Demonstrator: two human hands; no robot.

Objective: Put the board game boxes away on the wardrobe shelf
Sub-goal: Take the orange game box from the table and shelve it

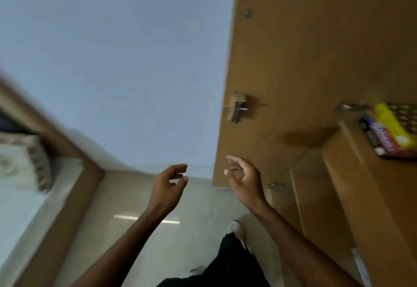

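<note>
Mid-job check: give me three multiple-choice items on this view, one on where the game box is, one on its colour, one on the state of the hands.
1. Where is the board game box?
A. on the wardrobe shelf at right
B. on the floor
C. in the left hand

2. Which colour shows on the box's top edge?
A. green
B. yellow
C. white

3. What do the left hand and right hand hold?
A. one box each
B. one box together
C. nothing

Answers: 1 A, it lies on the wooden shelf at the right edge. 2 B, a yellow band runs along it. 3 C, both hands are raised with fingers curled on nothing.
</note>
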